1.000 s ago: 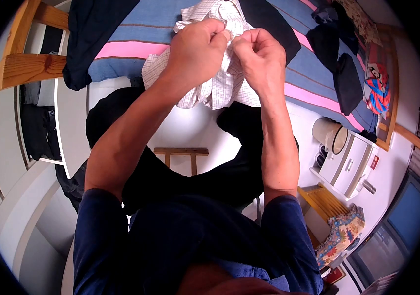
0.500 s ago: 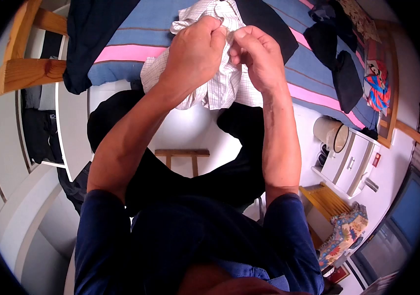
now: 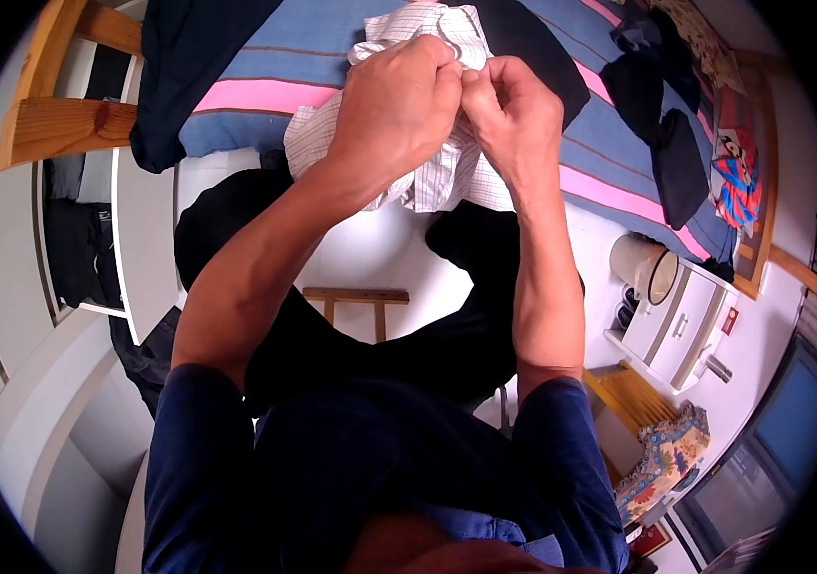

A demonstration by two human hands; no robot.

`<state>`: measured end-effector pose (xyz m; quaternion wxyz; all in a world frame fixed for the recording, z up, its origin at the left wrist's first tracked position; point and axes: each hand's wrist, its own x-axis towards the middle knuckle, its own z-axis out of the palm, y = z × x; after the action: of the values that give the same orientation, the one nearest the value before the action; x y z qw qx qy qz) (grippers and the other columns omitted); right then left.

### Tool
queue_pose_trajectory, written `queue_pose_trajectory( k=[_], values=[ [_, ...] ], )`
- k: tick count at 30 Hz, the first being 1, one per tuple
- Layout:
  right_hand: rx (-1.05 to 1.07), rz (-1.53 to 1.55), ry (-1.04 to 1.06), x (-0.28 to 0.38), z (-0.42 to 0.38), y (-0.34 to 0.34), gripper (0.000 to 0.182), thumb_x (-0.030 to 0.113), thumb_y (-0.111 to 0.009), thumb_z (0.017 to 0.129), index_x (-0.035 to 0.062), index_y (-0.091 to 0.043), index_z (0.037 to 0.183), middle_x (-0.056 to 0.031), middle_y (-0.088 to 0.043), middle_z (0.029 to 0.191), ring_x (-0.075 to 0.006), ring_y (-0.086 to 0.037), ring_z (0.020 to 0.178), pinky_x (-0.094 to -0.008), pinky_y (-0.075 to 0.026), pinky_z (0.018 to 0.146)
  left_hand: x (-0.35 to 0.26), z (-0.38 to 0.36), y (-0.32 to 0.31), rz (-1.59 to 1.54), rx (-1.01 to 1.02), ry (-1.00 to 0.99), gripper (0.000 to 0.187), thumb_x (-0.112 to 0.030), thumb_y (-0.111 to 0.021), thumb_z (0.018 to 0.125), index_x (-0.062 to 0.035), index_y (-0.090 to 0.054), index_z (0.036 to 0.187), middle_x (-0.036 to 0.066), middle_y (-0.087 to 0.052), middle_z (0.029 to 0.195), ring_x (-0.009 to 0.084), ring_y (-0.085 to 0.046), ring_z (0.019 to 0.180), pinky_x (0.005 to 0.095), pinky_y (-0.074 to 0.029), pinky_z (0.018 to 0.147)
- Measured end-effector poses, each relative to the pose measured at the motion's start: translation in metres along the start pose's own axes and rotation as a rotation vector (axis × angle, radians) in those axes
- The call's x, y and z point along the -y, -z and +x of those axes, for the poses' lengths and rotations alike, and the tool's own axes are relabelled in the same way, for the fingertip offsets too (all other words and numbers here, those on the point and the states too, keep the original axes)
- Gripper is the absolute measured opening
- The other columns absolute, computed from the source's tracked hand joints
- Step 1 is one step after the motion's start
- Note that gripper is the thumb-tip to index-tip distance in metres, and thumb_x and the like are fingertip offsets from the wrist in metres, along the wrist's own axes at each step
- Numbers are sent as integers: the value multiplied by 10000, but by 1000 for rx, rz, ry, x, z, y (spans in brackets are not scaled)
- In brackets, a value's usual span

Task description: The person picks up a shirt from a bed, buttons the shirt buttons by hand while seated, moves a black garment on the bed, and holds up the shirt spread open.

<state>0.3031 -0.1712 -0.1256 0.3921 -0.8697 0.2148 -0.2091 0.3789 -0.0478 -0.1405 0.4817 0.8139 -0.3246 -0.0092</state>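
Note:
A white checked shirt (image 3: pixel 315 136) hangs over the edge of the bed, with its collar part bunched near the top of the view. My left hand (image 3: pixel 394 105) is closed and pinches the shirt near the collar. Beside it, my right hand (image 3: pixel 515 117) is closed too, with thumb and forefinger pressed on the same part of the cloth. The fingertips of both hands nearly meet. Exactly what lies between them, whether a button or only fabric, is hidden.
The bed (image 3: pixel 253 95) has a blue and pink striped cover. Dark garments (image 3: pixel 188 67) lie on it at left, with more dark clothes (image 3: pixel 681 167) at right. An open drawer (image 3: pixel 145 249) holds folded clothes. A small white cabinet (image 3: pixel 681 325) and a bin-like container (image 3: pixel 643 268) stand at right.
Both hands have come closer together and shifted slightly right with the shirt. The right hand's fingers have closed in more tightly on the cloth.

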Motion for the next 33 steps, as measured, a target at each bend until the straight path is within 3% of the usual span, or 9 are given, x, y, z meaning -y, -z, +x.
queue_pose_trajectory(
  k=[1,7,9,10,12,16,25,28,33],
  values=[
    [-40,17,22,-1,0,-1,197,181,-723,796,-5,-661,793,-113,-654,636,-180,-647,570,-301,-523,589,-1,0,2,0,0,1,223,-196,-598,923,12,-676,952,170,-687,766,286,-672,676,390,-514,656],
    [-87,-1,110,-4,-3,1,136,119,-736,792,5,-662,799,-103,-660,635,-171,-655,568,-273,-529,590,-5,0,3,-98,91,116,234,-197,-615,916,14,-691,984,114,-684,737,168,-630,622,331,-492,602],
    [-103,35,84,-3,-6,0,139,119,-752,786,14,-663,811,-99,-664,666,-168,-653,578,-274,-530,587,-7,1,1,-251,51,209,242,-219,-600,881,5,-691,894,190,-689,755,320,-687,701,406,-534,698],
    [-117,71,59,-2,-7,0,147,118,-767,781,23,-664,822,-94,-668,697,-165,-651,587,-276,-532,585,-4,1,0,-253,52,208,242,-219,-600,881,5,-691,894,190,-689,755,320,-687,701,406,-534,698],
    [-174,27,179,-4,-4,2,150,110,-776,776,34,-662,838,-87,-668,741,-163,-648,604,-282,-533,581,4,3,-2,-293,88,238,242,-192,-607,917,22,-692,995,46,-650,718,85,-548,615,272,-444,561],
    [-186,-61,548,-12,1,1,173,78,-784,764,57,-661,884,-71,-660,844,-171,-648,658,-303,-536,581,0,5,1,-296,112,255,251,-196,-599,924,27,-688,997,35,-638,719,72,-540,627,263,-433,557],
    [-6,28,423,-7,0,13,164,35,-738,767,36,-661,911,-85,-659,834,-201,-667,694,-298,-550,634,5,7,10,-281,271,226,253,-209,-587,937,27,-677,961,-3,-580,685,57,-514,631,261,-418,564],
    [-54,56,447,-7,0,10,151,30,-727,769,39,-663,906,-92,-653,829,-193,-660,690,-290,-545,634,11,9,7,-346,247,184,238,-207,-585,938,10,-682,936,-8,-590,710,50,-524,650,242,-426,578],
    [3,192,321,-12,3,10,151,26,-725,777,47,-677,919,-53,-650,801,-141,-643,691,-263,-527,639,10,12,8,-756,368,458,192,-180,-582,936,-17,-682,931,-7,-621,760,57,-550,662,216,-456,610]
  ],
)
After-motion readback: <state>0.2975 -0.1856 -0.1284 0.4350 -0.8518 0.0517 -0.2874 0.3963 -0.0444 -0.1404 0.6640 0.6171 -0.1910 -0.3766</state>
